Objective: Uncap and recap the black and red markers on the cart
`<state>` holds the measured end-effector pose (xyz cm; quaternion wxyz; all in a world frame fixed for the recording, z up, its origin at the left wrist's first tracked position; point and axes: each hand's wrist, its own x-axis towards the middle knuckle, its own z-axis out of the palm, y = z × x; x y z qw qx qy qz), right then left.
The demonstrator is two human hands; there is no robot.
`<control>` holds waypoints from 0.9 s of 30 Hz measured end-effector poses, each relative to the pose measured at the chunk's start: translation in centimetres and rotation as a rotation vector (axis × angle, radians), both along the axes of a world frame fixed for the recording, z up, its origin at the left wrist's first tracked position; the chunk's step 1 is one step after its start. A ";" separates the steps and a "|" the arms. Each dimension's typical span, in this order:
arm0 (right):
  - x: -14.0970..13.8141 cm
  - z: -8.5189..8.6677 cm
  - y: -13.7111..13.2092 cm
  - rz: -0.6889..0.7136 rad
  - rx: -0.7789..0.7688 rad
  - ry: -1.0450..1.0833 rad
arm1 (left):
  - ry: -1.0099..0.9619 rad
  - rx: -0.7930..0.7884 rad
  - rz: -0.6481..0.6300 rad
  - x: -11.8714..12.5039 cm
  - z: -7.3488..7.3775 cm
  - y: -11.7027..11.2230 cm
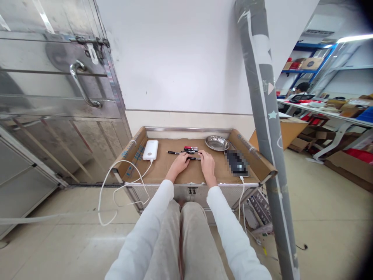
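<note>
Both my hands rest on a cardboard-lined metal table (175, 171) in front of my knees. My left hand (181, 161) and my right hand (206, 160) are curled around the two ends of a black pen (193, 158) that lies between them. Just beyond it lie another black pen (174, 153) and a red-and-black pen (190, 148). Too little of the fingers shows to tell more than that they are bent onto the pen.
A white power bank (150, 149) with a white cable (116, 182) lies left. A steel dish (217, 142) and a blurred dark device (236, 162) sit right. A grey padded pillar (268, 128) stands close right, a steel door (58, 89) left. Another person sits far right.
</note>
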<state>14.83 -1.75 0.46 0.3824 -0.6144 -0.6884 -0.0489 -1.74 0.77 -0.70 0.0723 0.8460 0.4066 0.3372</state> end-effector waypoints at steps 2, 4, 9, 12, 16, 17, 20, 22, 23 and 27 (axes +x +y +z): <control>0.0 0.1 -0.1 -0.071 -0.042 -0.014 | 0.001 0.037 0.080 0.0 0.1 -0.1; 0.1 0.2 -0.1 -0.118 -0.076 -0.032 | -0.004 0.076 0.171 0.0 0.2 -0.3; 0.0 0.3 -0.3 -0.173 -0.083 -0.068 | -0.033 0.141 0.247 -0.1 0.4 -0.6; 0.0 0.3 -0.4 -0.182 -0.057 -0.057 | -0.026 0.153 0.232 -0.1 0.5 -0.6; 0.1 0.0 -0.3 -0.194 -0.021 -0.026 | -0.006 0.163 0.235 -0.1 0.7 -0.7; 0.1 0.0 -0.3 -0.187 -0.016 -0.022 | -0.006 0.163 0.239 -0.1 0.8 -0.8; 0.1 0.0 -0.2 -0.125 -0.009 -0.013 | -0.014 0.151 0.238 0.0 1.0 -1.0; 0.0 0.2 -0.2 -0.007 0.003 -0.004 | -0.031 0.132 0.235 -0.1 1.1 -1.1; 0.0 0.3 -0.2 0.079 0.013 0.000 | -0.046 0.119 0.238 -0.1 1.1 -1.1; -0.4 1.1 -0.7 0.359 0.023 0.056 | -0.102 0.095 0.267 -0.3 1.0 -1.1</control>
